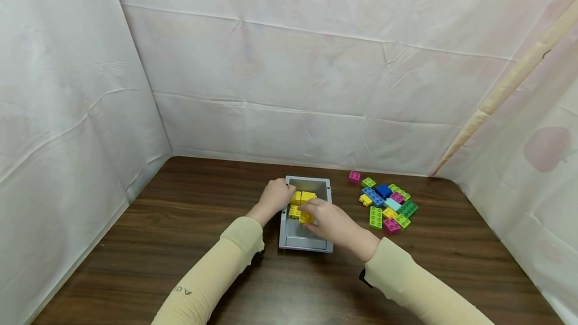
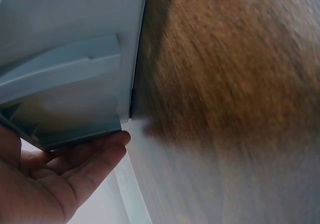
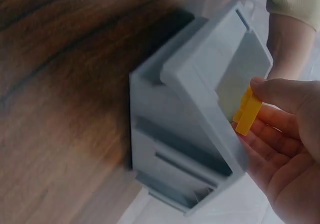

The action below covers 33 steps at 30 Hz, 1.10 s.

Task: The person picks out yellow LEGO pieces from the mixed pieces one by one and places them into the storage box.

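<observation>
A grey plastic bin [image 1: 307,242] stands on the table, with several yellow toy bricks [image 1: 308,197] inside. My left hand [image 1: 275,195] grips its left wall toward the back, thumb over the rim. In the left wrist view, the fingers of that hand [image 2: 75,179] lie along the outside of the bin [image 2: 60,14]. Over the bin's opening, my right hand [image 1: 334,222] pinches a yellow brick [image 3: 248,115] between thumb and fingers. Just left of it, another yellow brick [image 1: 294,211] shows its studs. The right hand partly hides the bin's right side.
To the right of the bin lies a loose group of bricks, among them a blue brick [image 1: 373,196], a lime brick [image 1: 376,217] and a magenta brick [image 1: 391,225]. One magenta brick [image 1: 354,176] sits farther back. White sheeting [image 1: 271,134] borders the dark wooden table [image 1: 203,194].
</observation>
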### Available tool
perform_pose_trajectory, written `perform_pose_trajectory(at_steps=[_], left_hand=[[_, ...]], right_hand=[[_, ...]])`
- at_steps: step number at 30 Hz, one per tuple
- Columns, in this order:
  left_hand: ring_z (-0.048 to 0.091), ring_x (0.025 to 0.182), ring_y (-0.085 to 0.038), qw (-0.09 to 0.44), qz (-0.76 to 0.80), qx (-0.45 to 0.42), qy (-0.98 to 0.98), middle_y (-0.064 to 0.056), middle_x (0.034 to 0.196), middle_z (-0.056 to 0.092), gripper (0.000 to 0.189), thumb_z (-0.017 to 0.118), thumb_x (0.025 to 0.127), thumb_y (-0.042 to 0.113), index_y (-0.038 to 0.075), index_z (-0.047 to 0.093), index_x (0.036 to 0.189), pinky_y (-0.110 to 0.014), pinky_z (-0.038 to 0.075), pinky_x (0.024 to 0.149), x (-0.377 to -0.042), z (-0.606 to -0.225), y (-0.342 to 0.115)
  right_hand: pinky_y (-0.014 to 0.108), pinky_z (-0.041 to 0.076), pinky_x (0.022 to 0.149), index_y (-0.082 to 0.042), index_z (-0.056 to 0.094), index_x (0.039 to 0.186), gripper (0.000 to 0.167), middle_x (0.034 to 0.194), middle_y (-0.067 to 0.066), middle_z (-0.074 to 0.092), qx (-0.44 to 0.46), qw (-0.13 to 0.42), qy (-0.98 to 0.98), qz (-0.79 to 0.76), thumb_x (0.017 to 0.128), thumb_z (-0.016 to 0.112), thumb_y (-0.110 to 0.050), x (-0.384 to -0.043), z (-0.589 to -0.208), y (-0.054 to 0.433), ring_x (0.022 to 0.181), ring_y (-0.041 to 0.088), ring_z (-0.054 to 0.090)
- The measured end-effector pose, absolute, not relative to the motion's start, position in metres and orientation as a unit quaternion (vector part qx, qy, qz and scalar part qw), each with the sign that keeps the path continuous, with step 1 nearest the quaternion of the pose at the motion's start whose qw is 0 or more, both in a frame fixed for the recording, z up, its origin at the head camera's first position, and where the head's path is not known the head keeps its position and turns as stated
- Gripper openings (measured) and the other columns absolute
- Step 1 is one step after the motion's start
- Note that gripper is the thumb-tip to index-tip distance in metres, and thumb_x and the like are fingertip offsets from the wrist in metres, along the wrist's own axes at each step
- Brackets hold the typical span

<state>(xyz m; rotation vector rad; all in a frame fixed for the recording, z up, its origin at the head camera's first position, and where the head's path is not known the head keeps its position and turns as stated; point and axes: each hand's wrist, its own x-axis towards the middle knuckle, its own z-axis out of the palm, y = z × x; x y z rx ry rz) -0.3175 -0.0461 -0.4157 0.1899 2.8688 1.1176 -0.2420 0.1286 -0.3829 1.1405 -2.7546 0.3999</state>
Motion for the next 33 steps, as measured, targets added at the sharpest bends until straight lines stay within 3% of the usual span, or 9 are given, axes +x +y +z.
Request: perform_pose_trajectory(at_steps=[15,33], left_hand=[[0.023,0.036,-0.01,0.025,0.364,0.072,0.928,0.001,0.045,0.03,0.042,0.041,0.096,0.02,0.012,0.039,0.054,-0.022,0.025,0.035,-0.314,-0.412,-0.047],[0.027,0.036,-0.01,0.022,0.36,0.066,0.93,0.0,0.047,0.033,0.039,0.041,0.096,0.02,0.01,0.042,0.058,-0.022,0.028,0.036,-0.314,-0.412,-0.046]], right_hand=[[0.028,0.054,0.077,-0.001,0.066,0.11,0.034,0.109,0.01,0.065,0.424,0.036,-0.893,0.147,0.079,0.075,-0.013,-0.248,-0.398,0.115,0.094,0.018,0.064],[0.023,0.053,0.076,-0.003,0.068,0.106,0.028,0.105,0.008,0.068,0.432,0.001,-0.893,0.129,0.081,0.073,-0.013,-0.255,-0.4,0.108,0.091,0.014,0.064]])
